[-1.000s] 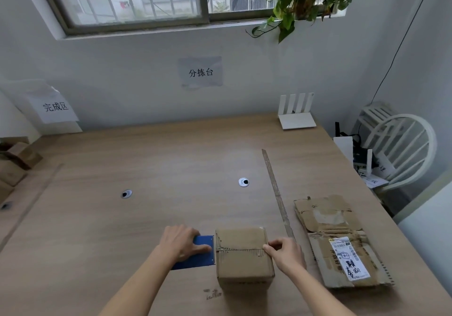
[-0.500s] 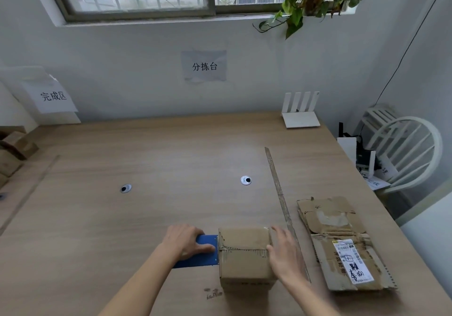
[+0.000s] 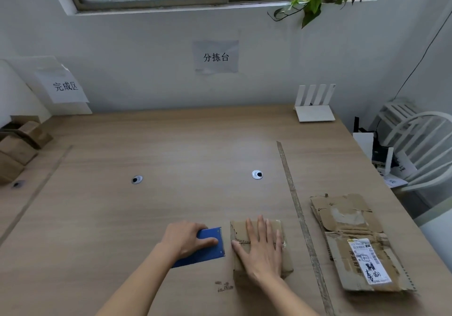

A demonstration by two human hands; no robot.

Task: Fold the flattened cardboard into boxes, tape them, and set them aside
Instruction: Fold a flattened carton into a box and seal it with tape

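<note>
Right hand now flat atop box; left apparently unmoved.

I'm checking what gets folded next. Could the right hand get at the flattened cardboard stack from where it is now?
Probably yes. The right hand lies flat on the folded box, and the flattened cardboard stack lies just to its right on the table. Only a thin strip lies flat between them, nothing upright.

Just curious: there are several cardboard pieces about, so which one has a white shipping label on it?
The flattened cardboard right of the tape strip; the folded box under the right hand shows none.
</note>
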